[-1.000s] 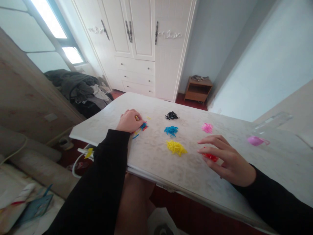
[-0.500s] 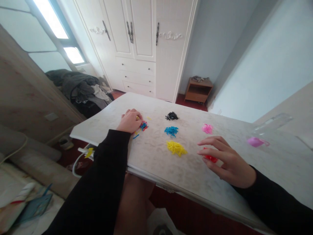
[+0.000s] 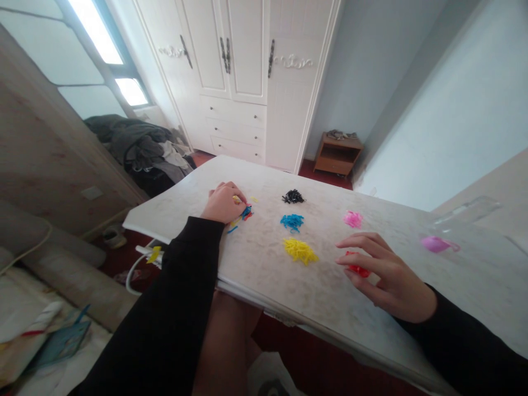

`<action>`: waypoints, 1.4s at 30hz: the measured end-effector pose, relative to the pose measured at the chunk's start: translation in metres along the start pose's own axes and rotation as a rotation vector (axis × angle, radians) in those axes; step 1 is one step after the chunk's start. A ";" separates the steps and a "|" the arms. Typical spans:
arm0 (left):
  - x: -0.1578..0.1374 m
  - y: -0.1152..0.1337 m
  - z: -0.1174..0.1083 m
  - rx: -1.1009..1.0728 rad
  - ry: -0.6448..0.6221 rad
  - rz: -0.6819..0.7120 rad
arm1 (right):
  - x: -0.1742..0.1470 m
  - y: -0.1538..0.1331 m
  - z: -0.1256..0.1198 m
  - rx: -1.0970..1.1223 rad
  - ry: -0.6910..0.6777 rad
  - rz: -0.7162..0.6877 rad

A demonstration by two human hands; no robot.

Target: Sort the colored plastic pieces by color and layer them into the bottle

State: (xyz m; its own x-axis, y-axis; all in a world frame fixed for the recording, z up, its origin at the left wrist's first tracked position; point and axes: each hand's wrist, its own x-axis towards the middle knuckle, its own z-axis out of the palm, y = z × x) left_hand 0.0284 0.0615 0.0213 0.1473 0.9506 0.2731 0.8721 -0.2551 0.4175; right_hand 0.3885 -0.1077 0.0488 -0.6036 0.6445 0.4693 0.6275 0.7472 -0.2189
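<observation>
Both hands are at the tabletop in the head view, each reaching out of a black sleeve. Left hand (image 3: 226,202): back up, wrist low near the table (image 3: 251,261), fingers curled and drawn close together at the edge of a small mixed pile (image 3: 247,212) of blue, red and yellow strips. A bit of yellow shows by its fingers; whether they pinch anything, I cannot tell. Right hand (image 3: 388,272): turned inward, fingers long, gently bent and parted, thumb set well away from them, so that it frames the red pile (image 3: 359,266); contact there cannot be made out. Between the hands, the black pile (image 3: 293,196), blue pile (image 3: 292,222) and yellow pile (image 3: 300,251) run in a row toward the near edge. Beyond the right hand lies the pink pile (image 3: 353,219). At bottom centre, white cloth (image 3: 270,366) bears a dark print, cut off and too blurred to read.
</observation>
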 end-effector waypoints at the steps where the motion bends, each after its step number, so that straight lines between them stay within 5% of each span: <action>1: 0.000 0.000 0.000 -0.001 0.002 0.001 | 0.000 0.000 0.000 -0.001 -0.003 0.000; 13: 0.001 -0.002 0.001 -0.006 -0.015 -0.033 | -0.001 -0.001 0.000 0.012 0.004 0.021; 42: -0.004 -0.005 0.001 -0.310 0.261 0.124 | -0.004 0.000 0.003 0.009 -0.024 -0.017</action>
State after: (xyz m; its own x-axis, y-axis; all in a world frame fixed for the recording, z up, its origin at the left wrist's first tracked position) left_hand 0.0241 0.0586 0.0174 0.0847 0.8428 0.5315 0.6674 -0.4441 0.5979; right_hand 0.3891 -0.1096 0.0445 -0.6256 0.6357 0.4523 0.6131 0.7591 -0.2187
